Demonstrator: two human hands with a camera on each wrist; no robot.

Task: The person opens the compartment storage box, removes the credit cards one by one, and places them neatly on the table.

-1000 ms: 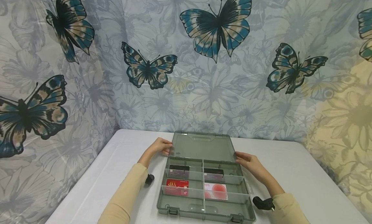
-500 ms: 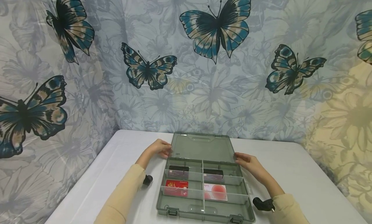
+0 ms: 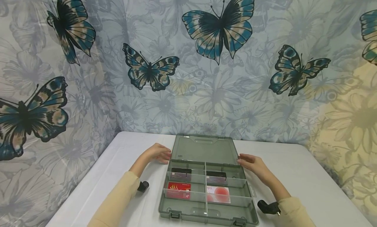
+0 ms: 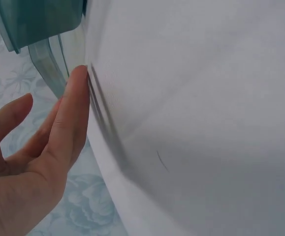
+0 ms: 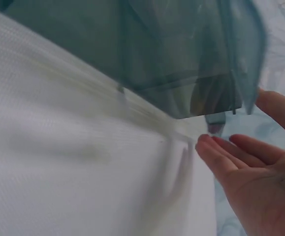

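A translucent grey-green compartment box (image 3: 229,210) lies on the table, its lid (image 3: 204,150) folded back toward the wall. My left hand (image 3: 156,153) is beside the lid's left edge; in the left wrist view its fingers are straight and the thumb stands apart, with nothing held. At the lid's lower right corner is my right hand (image 3: 255,166). The right wrist view shows its thumb at the box edge and its fingers extended below. Inside the box are a red card marked VIP (image 3: 179,190), a pink-and-white card (image 3: 218,195) and two dark, flat items (image 3: 181,171) in the back compartments.
A white cloth covers the table (image 3: 294,174). Butterfly-patterned fabric (image 3: 165,112) hangs behind it and along the sides. Clear dividers (image 3: 206,187) split the box, and two latches (image 3: 175,214) sit on its front edge. A black wrist device (image 3: 268,207) is on each forearm.
My left hand has drawn back slightly left and toward me from the lid edge, its fingers straightening. The right hand, the box and the cards stay nearly where they were.
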